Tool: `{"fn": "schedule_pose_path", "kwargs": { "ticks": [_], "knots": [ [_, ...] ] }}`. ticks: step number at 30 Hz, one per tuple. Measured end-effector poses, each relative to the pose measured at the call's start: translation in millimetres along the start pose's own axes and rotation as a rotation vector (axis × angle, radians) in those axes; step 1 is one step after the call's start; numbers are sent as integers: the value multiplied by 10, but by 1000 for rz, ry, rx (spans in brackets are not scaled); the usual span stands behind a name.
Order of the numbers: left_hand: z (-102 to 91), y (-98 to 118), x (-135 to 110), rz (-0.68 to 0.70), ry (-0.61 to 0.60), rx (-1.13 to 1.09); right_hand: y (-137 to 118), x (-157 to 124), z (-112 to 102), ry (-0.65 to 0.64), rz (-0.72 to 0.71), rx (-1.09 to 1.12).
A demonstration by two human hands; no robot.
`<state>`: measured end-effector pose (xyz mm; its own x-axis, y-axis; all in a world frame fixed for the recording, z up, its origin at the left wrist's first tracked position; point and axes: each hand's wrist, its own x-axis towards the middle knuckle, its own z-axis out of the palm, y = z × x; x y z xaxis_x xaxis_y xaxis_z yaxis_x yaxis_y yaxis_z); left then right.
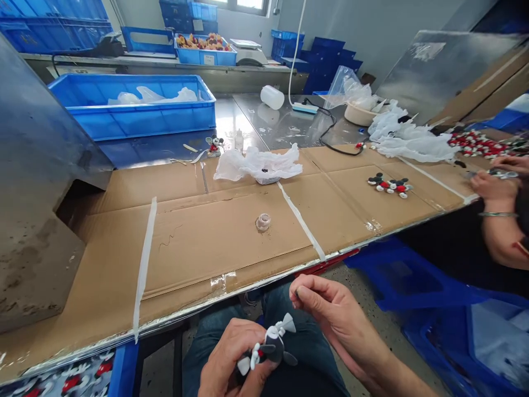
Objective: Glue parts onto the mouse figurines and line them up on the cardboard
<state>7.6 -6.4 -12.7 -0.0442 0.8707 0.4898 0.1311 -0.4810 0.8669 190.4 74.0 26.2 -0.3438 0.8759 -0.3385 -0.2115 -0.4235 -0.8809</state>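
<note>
My left hand (pixel 231 358) grips a small black-and-white cartoon mouse figure (pixel 270 344) just above my lap, below the table edge. The figure has pale, pointed limbs and a touch of red. My right hand (pixel 333 314) is raised beside it, with thumb and forefinger pinched together near the figure's upper limb, not touching it. Anything between those fingertips is too small to tell. A cardboard-covered work table (pixel 215 237) runs ahead of both hands, and its silver front edge lies just beyond them.
On the cardboard are a small tape roll (pixel 263 222), crumpled plastic (pixel 258 164), and black, white and red figure parts (pixel 389 184). A co-worker's hands (pixel 494 184) work at the right. Blue crates (pixel 430 275) sit on the floor at right; a large blue crate (pixel 132 105) stands on the table's far end.
</note>
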Motion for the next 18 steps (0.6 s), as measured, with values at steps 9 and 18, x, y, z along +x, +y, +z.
{"fn": "schedule_pose_path", "kwargs": {
  "ticks": [9,18],
  "knots": [
    [20,-14,13,52,-15,-22,11,13,-37,-29,142,183],
    [52,-5,-14,25,5,-23,36,2,-30,-48,133,194]
  ]
}}
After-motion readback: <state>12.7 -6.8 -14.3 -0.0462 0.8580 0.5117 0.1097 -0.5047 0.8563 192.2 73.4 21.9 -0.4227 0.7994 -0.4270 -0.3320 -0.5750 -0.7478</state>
